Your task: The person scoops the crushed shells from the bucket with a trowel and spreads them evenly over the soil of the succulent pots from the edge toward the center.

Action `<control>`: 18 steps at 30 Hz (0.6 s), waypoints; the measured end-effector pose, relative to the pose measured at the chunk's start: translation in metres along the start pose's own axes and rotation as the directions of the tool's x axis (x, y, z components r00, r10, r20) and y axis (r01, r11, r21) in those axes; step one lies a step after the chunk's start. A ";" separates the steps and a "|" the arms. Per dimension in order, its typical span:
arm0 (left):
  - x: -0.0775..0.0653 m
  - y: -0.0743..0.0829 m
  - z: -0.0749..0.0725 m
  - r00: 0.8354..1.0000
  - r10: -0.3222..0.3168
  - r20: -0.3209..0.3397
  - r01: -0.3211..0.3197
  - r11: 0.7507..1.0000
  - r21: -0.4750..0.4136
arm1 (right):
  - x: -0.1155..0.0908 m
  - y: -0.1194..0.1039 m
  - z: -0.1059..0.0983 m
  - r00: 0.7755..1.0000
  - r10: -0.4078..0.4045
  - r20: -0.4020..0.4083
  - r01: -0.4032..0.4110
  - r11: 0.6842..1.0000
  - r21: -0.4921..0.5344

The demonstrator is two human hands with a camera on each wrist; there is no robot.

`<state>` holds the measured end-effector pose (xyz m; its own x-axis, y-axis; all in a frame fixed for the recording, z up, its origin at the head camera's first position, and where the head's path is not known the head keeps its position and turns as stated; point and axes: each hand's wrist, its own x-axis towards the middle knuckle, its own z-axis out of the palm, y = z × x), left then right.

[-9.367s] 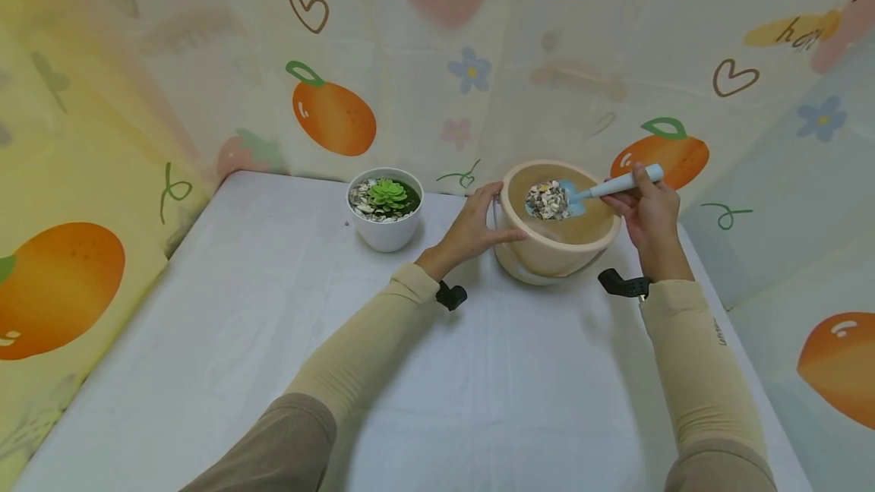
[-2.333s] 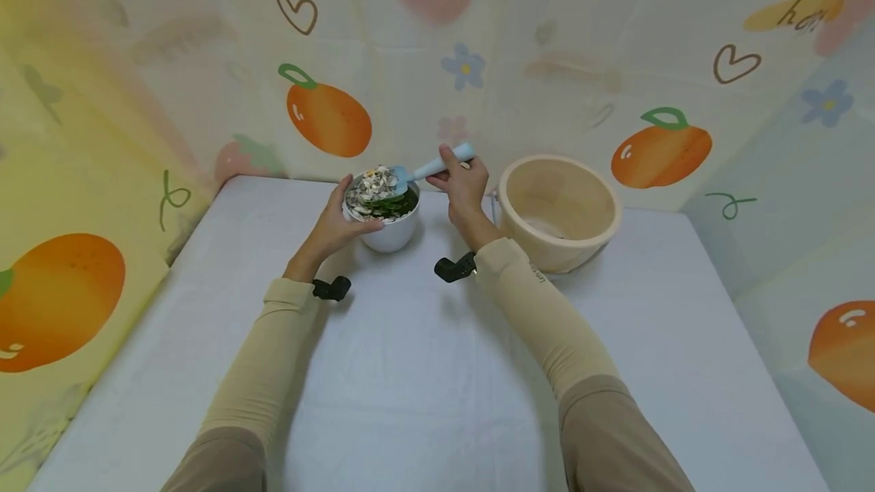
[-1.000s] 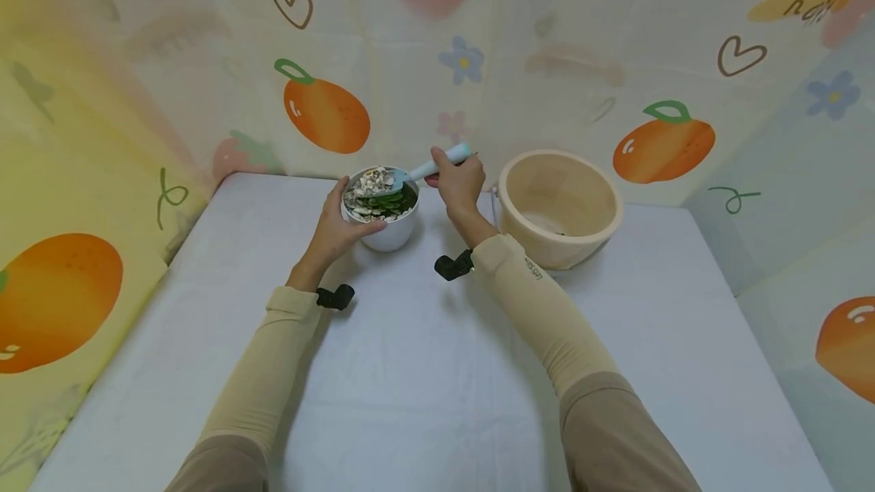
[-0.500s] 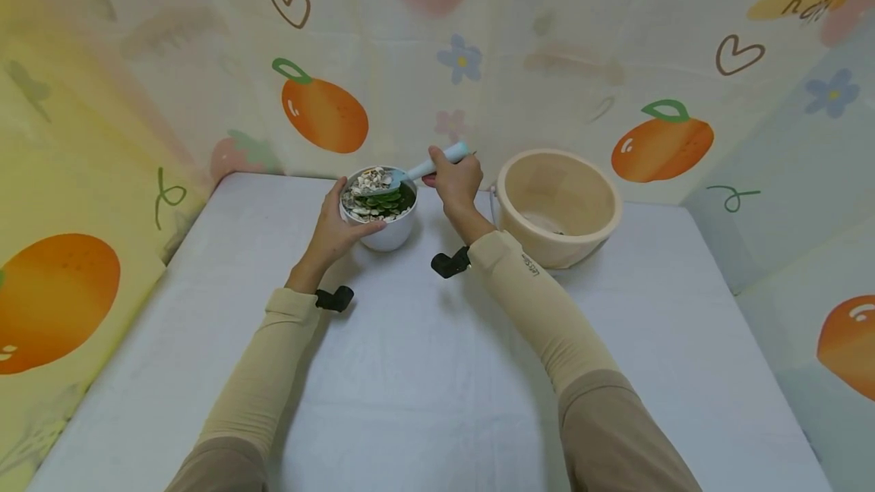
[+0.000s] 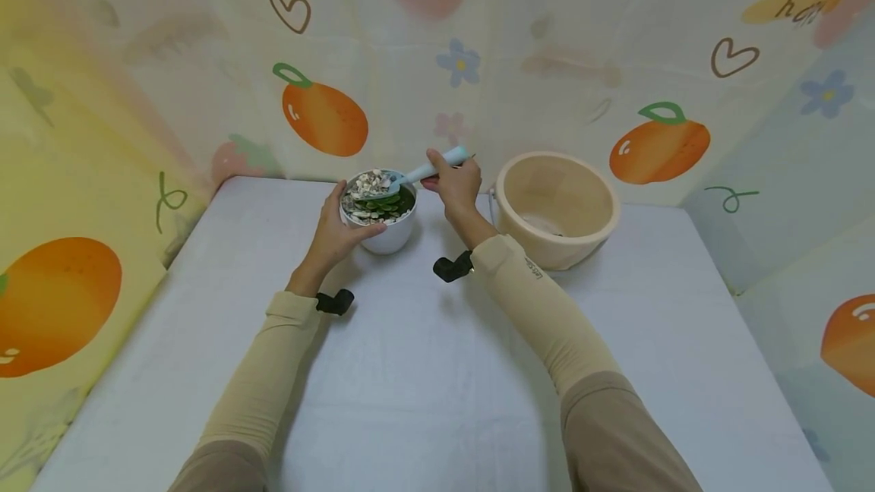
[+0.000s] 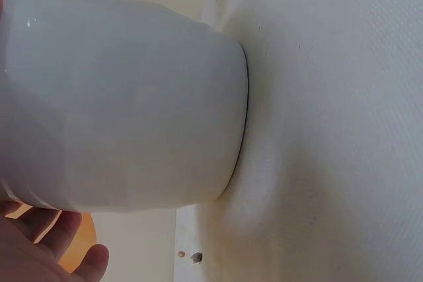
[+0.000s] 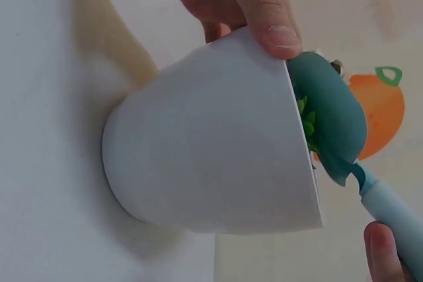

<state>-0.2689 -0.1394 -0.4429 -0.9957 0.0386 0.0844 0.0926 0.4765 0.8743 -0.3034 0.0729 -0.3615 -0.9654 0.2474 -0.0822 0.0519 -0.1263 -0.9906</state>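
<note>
A white flower pot [image 5: 388,240] stands upright on the table, with a green succulent [image 5: 379,207] and pale pebbles [image 5: 373,182] inside. My left hand [image 5: 331,235] grips it from the left, thumb across the front; in the right wrist view the thumb [image 7: 268,21] presses near the rim. In my right hand [image 5: 458,187] is the handle of a light-blue garden trowel [image 5: 429,170]. The blade [image 7: 334,107] lies over the pot's mouth, above the succulent, and partly hides it. Pebbles are heaped at the blade, toward the pot's left side.
A beige bucket [image 5: 608,228] stands right of my right hand, a few dark specks on its bottom. White cloth [image 5: 410,370] covers the table. Two small crumbs [image 6: 196,257] lie beside the pot. A fruit-print curtain [image 5: 410,82] rises right behind.
Earlier my right hand held the pebble-laden trowel over the bucket while my left held the bucket's rim. Both hands have moved left to the flower pot. Little differs over the last second.
</note>
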 end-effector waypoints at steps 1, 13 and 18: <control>0.000 0.000 0.000 1.000 0.001 -0.001 -0.001 1.000 -0.002 | 0.000 0.001 -0.001 1.000 0.001 0.010 -0.002 1.000 0.007; -0.005 0.006 0.002 1.000 -0.008 -0.025 0.009 0.999 0.034 | -0.002 0.003 -0.004 0.994 -0.031 0.102 0.033 0.999 -0.012; -0.005 0.007 -0.002 1.000 -0.012 0.006 0.012 0.999 0.040 | -0.003 0.001 -0.002 0.991 -0.034 0.128 0.033 0.999 0.012</control>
<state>-0.2631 -0.1378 -0.4365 -0.9967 0.0385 0.0708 0.0805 0.5118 0.8553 -0.3001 0.0740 -0.3623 -0.9913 0.1271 -0.0335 0.0168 -0.1296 -0.9914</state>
